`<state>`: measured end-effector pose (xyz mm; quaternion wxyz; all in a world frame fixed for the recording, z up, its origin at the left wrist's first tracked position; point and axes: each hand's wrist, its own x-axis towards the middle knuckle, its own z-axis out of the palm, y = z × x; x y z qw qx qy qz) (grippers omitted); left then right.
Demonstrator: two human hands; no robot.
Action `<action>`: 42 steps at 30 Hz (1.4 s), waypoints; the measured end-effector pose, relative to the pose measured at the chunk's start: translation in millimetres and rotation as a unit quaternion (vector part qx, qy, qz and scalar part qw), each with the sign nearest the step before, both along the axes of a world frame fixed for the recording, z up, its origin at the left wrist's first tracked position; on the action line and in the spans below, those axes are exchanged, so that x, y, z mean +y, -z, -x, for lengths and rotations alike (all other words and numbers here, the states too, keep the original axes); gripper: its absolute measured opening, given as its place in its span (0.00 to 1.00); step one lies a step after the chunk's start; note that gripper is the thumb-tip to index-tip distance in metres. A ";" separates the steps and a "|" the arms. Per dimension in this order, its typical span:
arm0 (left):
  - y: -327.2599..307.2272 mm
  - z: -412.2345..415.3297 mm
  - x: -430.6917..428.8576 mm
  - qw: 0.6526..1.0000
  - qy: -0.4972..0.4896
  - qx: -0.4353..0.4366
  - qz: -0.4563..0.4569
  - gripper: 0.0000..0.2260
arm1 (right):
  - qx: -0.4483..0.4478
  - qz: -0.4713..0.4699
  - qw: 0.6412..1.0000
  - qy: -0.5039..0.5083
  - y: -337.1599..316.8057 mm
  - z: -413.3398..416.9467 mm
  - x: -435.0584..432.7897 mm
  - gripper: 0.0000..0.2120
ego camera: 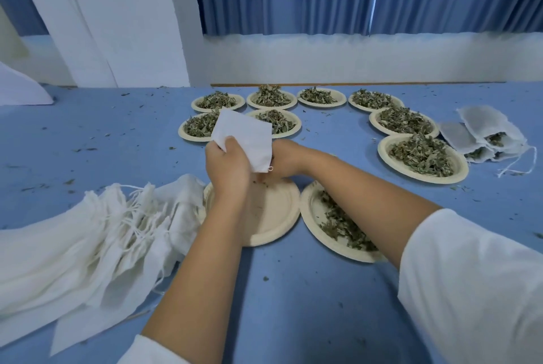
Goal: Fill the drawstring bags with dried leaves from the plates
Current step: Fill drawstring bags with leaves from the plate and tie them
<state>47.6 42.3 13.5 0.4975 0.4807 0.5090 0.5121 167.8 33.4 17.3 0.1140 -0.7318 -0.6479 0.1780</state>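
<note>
Hands meet at centre frame in the head view, over a nearly empty plate (pixel 264 216) on the blue worktop (pixel 293 305). My left hand (pixel 227 163) has its fingers closed on one white drawstring bag (pixel 244 137), holding it up with the body tilted toward the upper left. My right hand (pixel 286 159) sits just beside the bag's lower edge; whether those fingers grip cloth, leaves or nothing is hidden behind the bag, so I cannot tell.

Just right of the emptied plate lies a second plate (pixel 338 222), with only a thin strip of dried leaves left, partly under my right forearm. Seven more heaped plates (pixel 423 155) spread across the upper centre and right of the frame, apparently untouched.

At right, a small pile of filled bags (pixel 484 131) shows dark leaf through the cloth. At lower left, a far larger heap of empty bags (pixel 88 234) waits, cords tangled.

By my reckoning the job is in its early stretch: a few bags done, most of the leaves and most bags still to go.
</note>
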 end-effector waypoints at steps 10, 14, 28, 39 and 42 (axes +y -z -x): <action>3.4 4.2 11.9 0.993 -0.014 -0.098 0.062 0.14 | 0.045 -0.056 0.967 0.246 6.4 -6.6 27.3 0.17; 4.0 3.5 12.6 0.993 -0.011 -0.103 0.064 0.14 | 0.163 -0.026 0.944 0.286 8.1 2.2 33.7 0.18; 8.1 -10.6 -9.6 0.992 0.106 -0.069 0.018 0.03 | 0.264 -0.101 0.929 0.237 -16.9 -28.1 -39.7 0.10; 16.6 -30.8 -56.7 0.972 0.216 0.010 -0.094 0.21 | 0.327 -0.086 0.921 0.194 -19.5 -50.3 -145.4 0.12; 17.2 -32.3 -61.7 0.985 0.159 -0.024 -0.068 0.21 | 0.305 -0.094 0.936 0.149 -15.3 -50.7 -155.0 0.08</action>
